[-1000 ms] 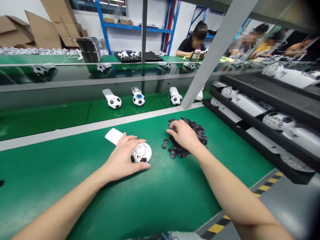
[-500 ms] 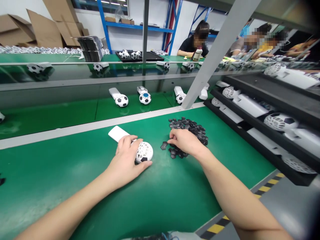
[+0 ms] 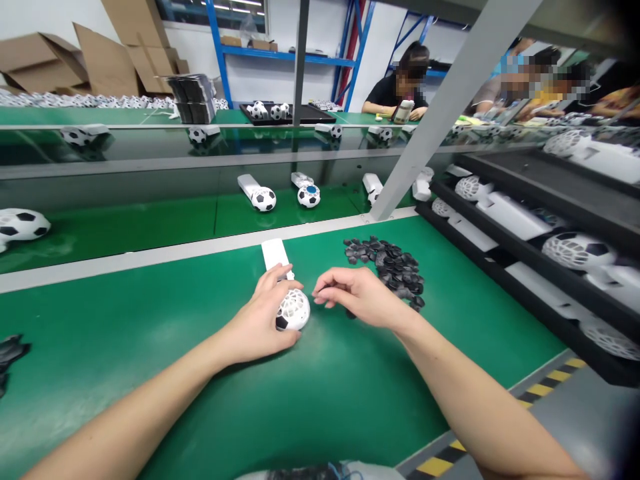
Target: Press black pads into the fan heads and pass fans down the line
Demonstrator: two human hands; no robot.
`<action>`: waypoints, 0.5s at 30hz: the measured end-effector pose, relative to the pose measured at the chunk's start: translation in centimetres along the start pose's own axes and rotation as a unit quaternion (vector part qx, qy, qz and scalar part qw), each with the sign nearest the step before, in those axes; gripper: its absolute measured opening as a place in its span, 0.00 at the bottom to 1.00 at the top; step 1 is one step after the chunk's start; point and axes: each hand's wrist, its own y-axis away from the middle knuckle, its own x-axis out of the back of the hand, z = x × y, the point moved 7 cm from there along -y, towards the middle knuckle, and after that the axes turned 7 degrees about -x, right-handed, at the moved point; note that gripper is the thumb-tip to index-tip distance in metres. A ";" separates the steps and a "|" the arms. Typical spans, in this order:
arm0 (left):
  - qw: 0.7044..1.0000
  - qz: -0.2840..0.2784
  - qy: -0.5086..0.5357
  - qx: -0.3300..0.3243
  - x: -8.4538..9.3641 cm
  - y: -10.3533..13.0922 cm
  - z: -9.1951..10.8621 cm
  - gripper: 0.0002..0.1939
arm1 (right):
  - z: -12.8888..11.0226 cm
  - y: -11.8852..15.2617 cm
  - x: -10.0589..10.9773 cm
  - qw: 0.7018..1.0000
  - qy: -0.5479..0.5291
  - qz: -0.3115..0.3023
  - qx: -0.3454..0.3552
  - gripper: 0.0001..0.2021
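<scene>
My left hand [image 3: 265, 313] is wrapped round the ball end of a white football-patterned housing [image 3: 295, 308] resting on the green bench. Its lattice shell has open cells and a black patch near the thumb, while its flat white handle points away from me. Just right of the ball, my right hand [image 3: 353, 293] is closed in a pinch. A dark sliver shows at its fingertips, apparently a black pentagon piece [image 3: 321, 289], mostly hidden by the fingers. Behind and beside that hand lies a pile of similar black pieces [image 3: 400, 270].
Black trays [image 3: 493, 263] of white housings are stacked at right. A grey post [image 3: 440, 120] rises from the bench's far rail [image 3: 200, 248]. Beyond it, a green conveyor [image 3: 165, 223] carries several football housings. More black pieces [image 3: 11, 353] lie at far left. People sit across the line.
My right hand has moved left from the pile towards the ball, and a loose black piece has left its spot. My left hand has turned the housing so its handle points more directly away.
</scene>
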 end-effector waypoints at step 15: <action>0.999 0.014 0.029 0.004 0.1 0.0 -0.3 0.28 | -0.5 0.0 -2.1 0.998 -0.031 -0.044 0.026 0.03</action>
